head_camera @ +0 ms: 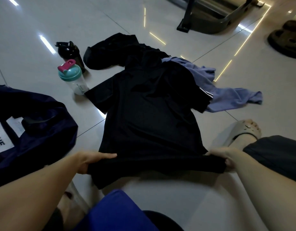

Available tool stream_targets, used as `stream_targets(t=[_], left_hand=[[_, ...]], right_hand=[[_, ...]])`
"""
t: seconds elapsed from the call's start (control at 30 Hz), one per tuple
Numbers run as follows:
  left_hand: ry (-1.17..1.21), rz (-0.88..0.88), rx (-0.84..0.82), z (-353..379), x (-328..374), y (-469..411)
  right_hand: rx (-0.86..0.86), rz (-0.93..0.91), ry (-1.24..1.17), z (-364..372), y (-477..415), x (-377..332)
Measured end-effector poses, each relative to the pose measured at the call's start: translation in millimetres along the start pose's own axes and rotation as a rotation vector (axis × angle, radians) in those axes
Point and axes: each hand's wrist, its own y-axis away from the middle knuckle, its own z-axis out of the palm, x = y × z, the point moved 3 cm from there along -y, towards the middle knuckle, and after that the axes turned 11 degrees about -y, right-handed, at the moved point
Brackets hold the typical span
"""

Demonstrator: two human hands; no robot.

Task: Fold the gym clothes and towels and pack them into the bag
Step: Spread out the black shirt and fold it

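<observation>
Pale glossy tiled floor (35, 22), streaked with light reflections.

Black T-shirt (149, 117) spread on the tiles at centre, sleeves out to both sides, hem end nearest the person. Hem edge raised off the floor and bunched into a band between the two hands.

Navy bag (43, 114) lying slack on the floor to the left of the shirt, near but apart from it. White label with dark lettering on its near side.

Dark machine base (219, 17) at top right, well apart from the clothes.

Lavender towel (227, 97) crumpled at the shirt's right, partly under a black garment with white stripes (185, 75). Second black garment (110, 50) heaped beyond the shirt's far end.

Weight plates (287, 42) stacked at the far right edge.

Grey slipper (240, 132) on a foot just right of the shirt's hem.

Left hand (92, 161) gripping the hem's left corner, thumb on top, fingers curled beneath. Right hand (224, 157) gripping the hem's right corner, fingers curled round the cloth.

Clear shaker bottle (73, 77), teal lid, pink cap, upright just beside the shirt's left sleeve. Black bottle (72, 52) upright just behind it.
</observation>
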Motion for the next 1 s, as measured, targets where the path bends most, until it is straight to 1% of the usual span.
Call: stream_targets(t=[0.07, 0.13, 0.17, 0.2, 0.23, 0.27, 0.33, 0.43, 0.5, 0.57, 0.63, 0.67, 0.77, 0.83, 0.87, 0.93, 1.0], left_hand=[[-0.114, -0.076, 0.004, 1.3, -10.4, -5.9], [-0.22, -0.143, 0.051, 3.2, -16.3, -9.8], [-0.277, -0.161, 0.091, 4.3, -16.4, -10.0], [-0.338, -0.168, 0.129, 5.3, -15.1, -9.4], [-0.398, -0.174, 0.163, 4.3, -14.1, -8.9], [-0.446, -0.178, 0.179, 2.9, -13.6, -8.7], [-0.518, -0.198, 0.188, -1.4, -15.5, -10.4], [-0.666, -0.24, 0.16, 1.5, -17.9, -8.9], [-0.74, -0.277, 0.138, 2.2, -21.9, -12.0], [-0.745, -0.307, 0.111, -0.2, -23.1, -13.2], [-0.681, -0.267, 0.156, -6.5, -15.3, -14.0], [-0.633, -0.222, 0.199, -9.5, -8.9, -15.2], [-0.455, -0.083, 0.373, -20.4, 11.5, -23.0], [-0.396, 0.001, 0.471, -26.8, 19.5, -33.9], [-0.396, 0.021, 0.495, -27.8, 21.7, -37.7], [-0.433, -0.005, 0.499, -28.8, 21.4, -44.0], [-0.444, -0.084, 0.42, -29.4, 19.1, -43.2]], right_hand=[[0.073, 0.017, 0.317, 3.6, 6.7, 0.3], [0.124, 0.032, 0.492, 12.6, 10.2, -3.9], [0.186, -0.004, 0.55, 16.6, 12.2, -9.2], [0.259, -0.104, 0.619, 19.2, 10.1, -18.0], [0.337, -0.259, 0.656, 22.5, 7.4, -29.5], [0.377, -0.408, 0.686, 29.8, 7.3, -43.4], [0.309, -0.617, 0.635, 55.5, 16.3, -65.3], [0.104, -0.762, 0.571, 102.3, 26.3, -84.3], [0.014, -0.809, 0.619, 127.8, 26.1, -88.3], [-0.002, -0.799, 0.802, 142.2, 23.0, -88.8], [0.068, -0.769, 0.97, 147.2, 23.4, -92.4], [0.128, -0.786, 1.002, 149.0, 25.0, -96.5], [0.255, -0.93, 0.951, 162.3, 33.9, -114.2], [0.253, -1.015, 0.963, 177.7, 35.1, -123.2], [0.233, -1.046, 0.998, 186.3, 35.1, -124.2], [0.192, -1.049, 1.101, 200.9, 30.9, -122.1], [0.2, -1.007, 1.2, 208.0, 25.4, -118.1]])
